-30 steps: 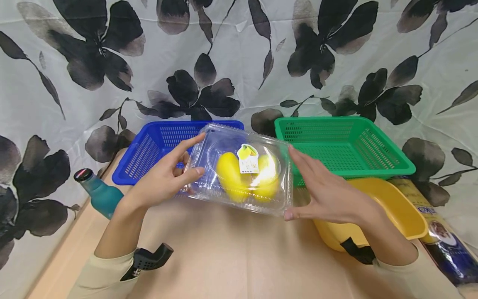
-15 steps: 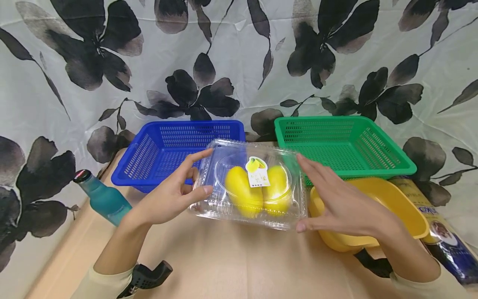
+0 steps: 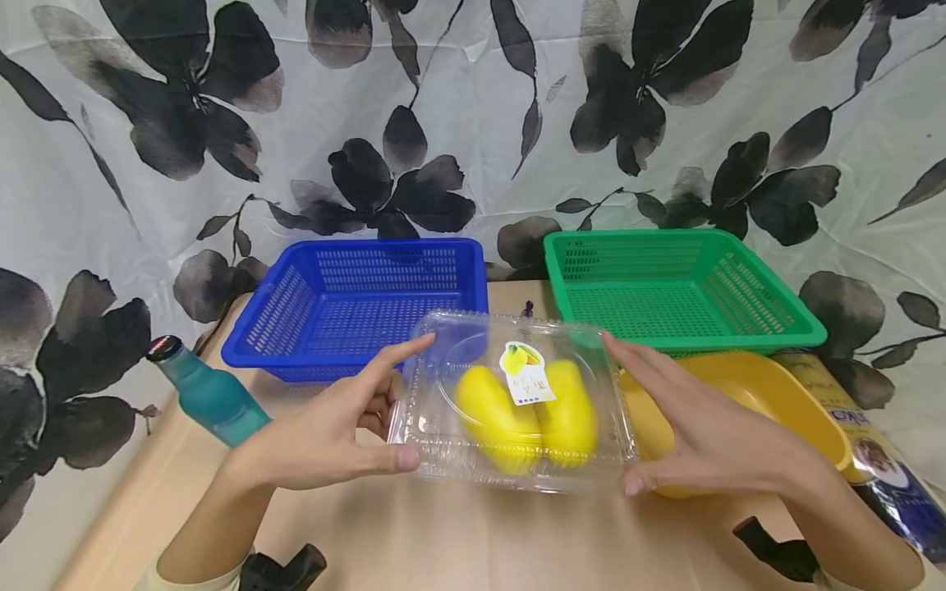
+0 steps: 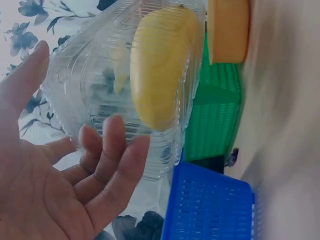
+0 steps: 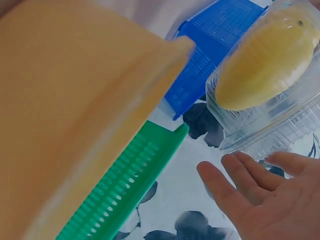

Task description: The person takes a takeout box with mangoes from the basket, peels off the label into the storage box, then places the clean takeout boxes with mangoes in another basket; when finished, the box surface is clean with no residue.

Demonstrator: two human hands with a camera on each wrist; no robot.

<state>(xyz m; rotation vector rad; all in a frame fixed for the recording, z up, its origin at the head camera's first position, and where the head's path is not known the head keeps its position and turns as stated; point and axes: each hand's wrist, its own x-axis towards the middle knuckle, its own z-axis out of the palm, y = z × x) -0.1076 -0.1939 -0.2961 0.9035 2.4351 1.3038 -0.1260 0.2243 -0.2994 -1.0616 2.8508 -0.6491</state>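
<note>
The left hand (image 3: 336, 435) and right hand (image 3: 702, 435) clamp opposite ends of the clear rectangular plastic box (image 3: 484, 353) of yellow oval fruits (image 3: 497, 419), near-right of the blue perforated plastic basket (image 3: 355, 324); light, even pressure suits it.

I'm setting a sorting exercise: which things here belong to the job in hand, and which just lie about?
Apparently in the job:
clear container
yellow fruits
label

Seemingly lying about:
blue basket
green basket
yellow tub
teal bottle
printed package
small purple item

The left hand (image 4: 60, 185) grips a clear box (image 4: 75, 90) of yellow fruit (image 4: 160, 70). Beyond that hand sits a blue basket (image 4: 212, 207).
</note>
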